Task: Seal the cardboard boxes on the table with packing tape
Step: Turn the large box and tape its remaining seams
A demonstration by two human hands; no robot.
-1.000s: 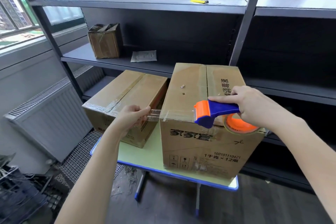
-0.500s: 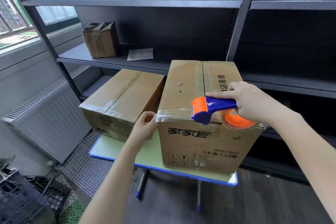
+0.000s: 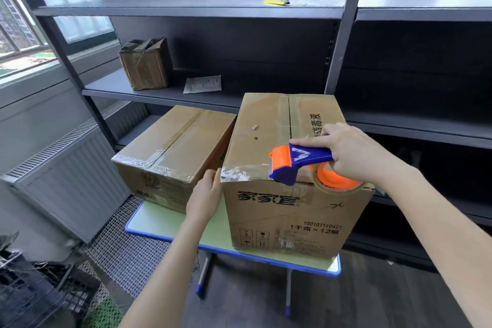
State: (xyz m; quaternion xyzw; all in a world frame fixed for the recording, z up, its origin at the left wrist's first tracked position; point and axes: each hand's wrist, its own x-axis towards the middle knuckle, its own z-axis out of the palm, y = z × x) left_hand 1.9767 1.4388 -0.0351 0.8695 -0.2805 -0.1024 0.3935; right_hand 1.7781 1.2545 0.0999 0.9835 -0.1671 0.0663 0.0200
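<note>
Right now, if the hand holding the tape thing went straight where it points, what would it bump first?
Probably the left hand. The right hand aims the tape dispenser leftward along the near top edge of the printed box, whose corner the left hand touches; depth is uncertain.

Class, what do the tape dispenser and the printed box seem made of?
The tape dispenser looks like glossy moulded plastic: bright blue and orange, with highlights. The printed box looks like matte brown cardboard: folded flaps, creased edges.
</note>
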